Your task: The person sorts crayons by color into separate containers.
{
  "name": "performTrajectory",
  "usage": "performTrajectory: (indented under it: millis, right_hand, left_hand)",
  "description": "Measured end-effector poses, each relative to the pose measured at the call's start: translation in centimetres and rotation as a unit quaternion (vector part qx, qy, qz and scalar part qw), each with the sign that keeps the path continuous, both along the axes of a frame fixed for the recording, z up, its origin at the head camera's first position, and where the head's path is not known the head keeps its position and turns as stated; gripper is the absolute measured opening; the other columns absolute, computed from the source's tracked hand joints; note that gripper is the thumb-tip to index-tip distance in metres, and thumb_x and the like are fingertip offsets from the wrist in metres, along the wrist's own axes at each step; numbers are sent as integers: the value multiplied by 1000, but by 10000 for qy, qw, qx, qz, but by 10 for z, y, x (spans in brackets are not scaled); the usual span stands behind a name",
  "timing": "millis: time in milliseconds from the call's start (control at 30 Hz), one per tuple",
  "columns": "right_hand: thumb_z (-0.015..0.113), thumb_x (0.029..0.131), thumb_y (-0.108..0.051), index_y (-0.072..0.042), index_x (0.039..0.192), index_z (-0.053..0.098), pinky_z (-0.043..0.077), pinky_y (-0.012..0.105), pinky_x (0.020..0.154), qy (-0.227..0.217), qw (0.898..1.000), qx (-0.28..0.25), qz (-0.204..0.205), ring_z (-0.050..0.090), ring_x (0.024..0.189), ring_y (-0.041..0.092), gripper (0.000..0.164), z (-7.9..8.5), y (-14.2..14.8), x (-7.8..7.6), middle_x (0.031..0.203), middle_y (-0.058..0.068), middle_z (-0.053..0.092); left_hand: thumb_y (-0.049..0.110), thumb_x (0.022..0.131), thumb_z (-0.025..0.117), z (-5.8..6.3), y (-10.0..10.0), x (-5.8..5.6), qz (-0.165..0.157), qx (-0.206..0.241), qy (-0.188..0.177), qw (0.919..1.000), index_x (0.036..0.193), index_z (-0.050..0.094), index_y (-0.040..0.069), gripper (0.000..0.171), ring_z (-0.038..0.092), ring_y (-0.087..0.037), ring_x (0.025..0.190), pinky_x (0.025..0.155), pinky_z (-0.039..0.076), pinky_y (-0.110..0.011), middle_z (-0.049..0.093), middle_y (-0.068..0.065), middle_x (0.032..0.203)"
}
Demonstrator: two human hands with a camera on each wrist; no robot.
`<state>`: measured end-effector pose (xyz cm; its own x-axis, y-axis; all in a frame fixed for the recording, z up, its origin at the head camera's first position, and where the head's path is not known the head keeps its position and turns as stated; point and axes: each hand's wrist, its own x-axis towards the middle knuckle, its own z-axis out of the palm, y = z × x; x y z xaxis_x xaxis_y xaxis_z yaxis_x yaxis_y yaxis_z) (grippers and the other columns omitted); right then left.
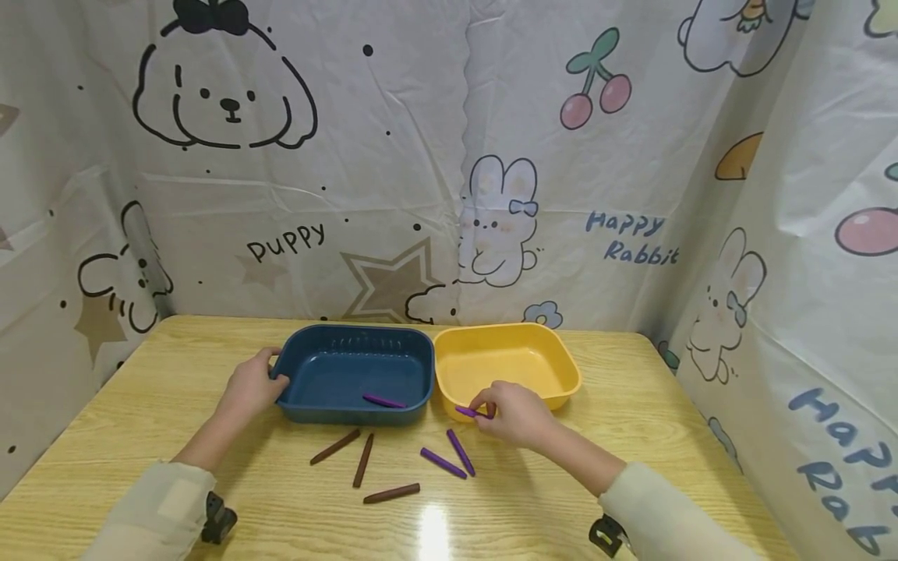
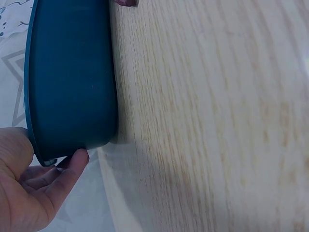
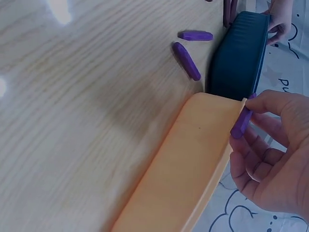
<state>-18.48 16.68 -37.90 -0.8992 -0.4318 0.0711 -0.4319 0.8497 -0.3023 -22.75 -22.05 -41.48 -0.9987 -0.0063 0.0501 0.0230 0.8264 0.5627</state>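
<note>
In the head view my left hand (image 1: 247, 383) grips the left rim of a dark blue plastic basin (image 1: 337, 413); the left wrist view has the thumb on one side of the rim and fingers below. One purple crayon (image 1: 383, 400) lies inside this basin. Between the thumb and fingers of my right hand (image 1: 521, 414) another purple crayon (image 3: 242, 123) is pinched, at the front rim of the yellow basin (image 1: 515, 331). Two more purple crayons, one slanting (image 1: 461, 453) and one lower (image 1: 443, 463), lie on the table in front of the basins.
Three brown crayons, one at the left (image 1: 334, 447), one upright in view (image 1: 362, 460) and one nearest me (image 1: 391, 493), lie on the wood-grain table (image 1: 295, 518). The basins stand side by side. A printed cloth (image 1: 393, 156) hangs behind and at both sides.
</note>
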Motion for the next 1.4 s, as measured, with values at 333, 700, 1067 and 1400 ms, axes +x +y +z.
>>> performTrajectory:
  millis: [333, 700, 1067, 1400]
  right_hand:
    - [71, 79, -20, -16, 90, 74, 35, 22, 53, 38, 9998, 36, 173, 44, 60, 8, 12, 17, -15, -8, 65, -8, 51]
    - [70, 81, -20, -15, 92, 74, 36, 21, 55, 176, 9982, 34, 573, 45, 63, 9, 13, 30, -40, -19, 67, -6, 54]
    - [67, 84, -20, -13, 98, 73, 33, 20, 53, 198, 9966, 78, 801, 43, 60, 8, 17, 31, -63, -34, 63, -5, 53]
    - [67, 84, -21, -15, 102, 73, 34, 18, 52, 331, 9940, 466, 935, 44, 60, 7, 19, 24, -85, -47, 72, -4, 56]
  left_hand:
    - [9, 86, 53, 0, 0, -1, 6, -7, 8, 10000, 131, 38, -13, 52, 60, -29, 73, 58, 45, -34, 60, -32, 99]
    - [9, 87, 53, 0, 1, -1, 12, 32, -21, 10000, 132, 38, -13, 52, 60, -30, 75, 58, 46, -34, 59, -33, 101]
    - [9, 86, 54, 1, 1, -1, 51, 11, -34, 10000, 132, 38, -13, 53, 60, -31, 76, 59, 46, -35, 59, -33, 101]
    - [9, 86, 54, -1, 1, -1, 55, 57, -31, 10000, 132, 38, -12, 53, 58, -28, 73, 57, 44, -33, 59, -32, 99]
